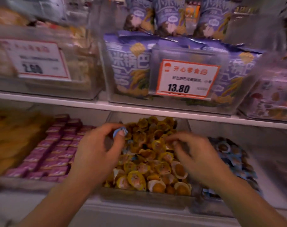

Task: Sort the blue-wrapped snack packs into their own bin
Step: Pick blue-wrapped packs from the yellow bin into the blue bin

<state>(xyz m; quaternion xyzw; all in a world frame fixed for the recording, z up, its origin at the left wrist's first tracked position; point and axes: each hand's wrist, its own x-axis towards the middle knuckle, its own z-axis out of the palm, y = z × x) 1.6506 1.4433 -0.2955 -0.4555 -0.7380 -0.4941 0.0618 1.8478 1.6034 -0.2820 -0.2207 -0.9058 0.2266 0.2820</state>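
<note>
Head view, blurred by motion: the left hand pinches one blue-wrapped snack pack between thumb and fingers, raised just above the left edge of the middle bin, which is heaped with yellow-wrapped snack packs. The right hand hovers over the same heap, its fingers curled downward among the yellow packs; whether they hold anything I cannot tell. To the right, a bin of blue-wrapped packs. To the left, purple packets lie in rows. On the shelf above, purple snack bags stand behind a price tag reading 13.80.
</note>
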